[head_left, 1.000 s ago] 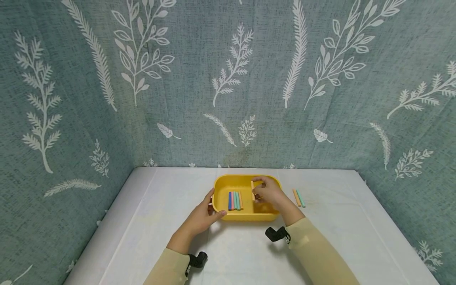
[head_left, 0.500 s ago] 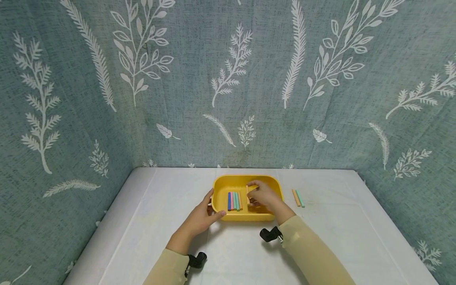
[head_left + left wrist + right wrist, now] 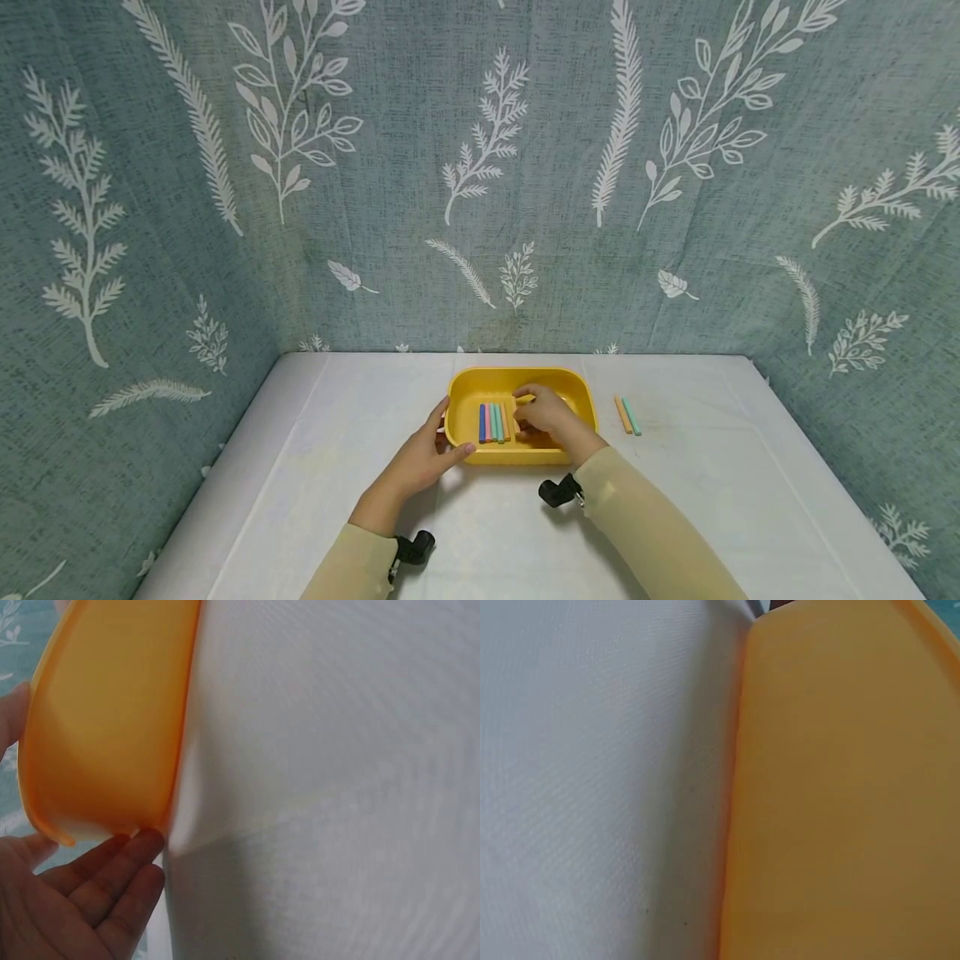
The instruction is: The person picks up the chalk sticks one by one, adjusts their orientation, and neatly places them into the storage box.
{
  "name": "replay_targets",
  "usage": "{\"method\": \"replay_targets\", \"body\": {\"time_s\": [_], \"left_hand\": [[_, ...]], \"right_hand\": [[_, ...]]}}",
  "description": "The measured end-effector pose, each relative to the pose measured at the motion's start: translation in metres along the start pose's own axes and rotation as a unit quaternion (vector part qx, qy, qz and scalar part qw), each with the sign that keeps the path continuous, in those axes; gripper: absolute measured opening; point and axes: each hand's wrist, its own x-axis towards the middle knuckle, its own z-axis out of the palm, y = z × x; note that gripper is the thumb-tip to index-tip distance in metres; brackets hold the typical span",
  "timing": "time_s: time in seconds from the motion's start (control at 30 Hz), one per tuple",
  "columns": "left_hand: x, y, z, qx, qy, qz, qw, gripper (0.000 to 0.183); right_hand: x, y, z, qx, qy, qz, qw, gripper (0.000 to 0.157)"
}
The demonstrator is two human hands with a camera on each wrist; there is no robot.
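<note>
A yellow tray (image 3: 480,457) stands on the white table. Inside it, a side-by-side row of several chalk sticks (image 3: 493,423) lies left of centre, in blue, pink, green and orange. My left hand (image 3: 422,459) holds the tray's left end, thumb at the front rim; the left wrist view has its fingers (image 3: 109,889) against the outer wall. My right hand (image 3: 546,412) reaches into the tray and pinches a pale orange chalk stick (image 3: 516,422), just right of the row and partly hidden by the fingers. The tray wall (image 3: 847,780) fills much of the right wrist view, hiding that hand.
Two more sticks of chalk, an orange one (image 3: 622,415) and a green one (image 3: 632,416), lie on the table to the right of the tray. Behind the table (image 3: 360,392) hangs a leaf-patterned cloth (image 3: 405,167), which also closes both sides.
My right hand has moved left inside the tray, carrying the pale orange chalk stick closer to the row and lower. The left hand keeps its hold on the tray.
</note>
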Motion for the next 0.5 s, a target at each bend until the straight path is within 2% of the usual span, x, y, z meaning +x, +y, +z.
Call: {"method": "replay_targets", "body": {"time_s": [0.2,0.5], "left_hand": [[-0.0002,0.0000,0.0000,-0.002,-0.001,-0.001,1.0000,0.098],[-0.0003,-0.0015,-0.0008,-0.003,-0.002,0.004,1.0000,0.099]], "right_hand": [[0.0002,0.0007,0.0024,-0.008,0.000,0.015,1.000,0.044],[0.0015,0.0019,0.0059,-0.026,-0.001,-0.006,1.000,0.047]]}}
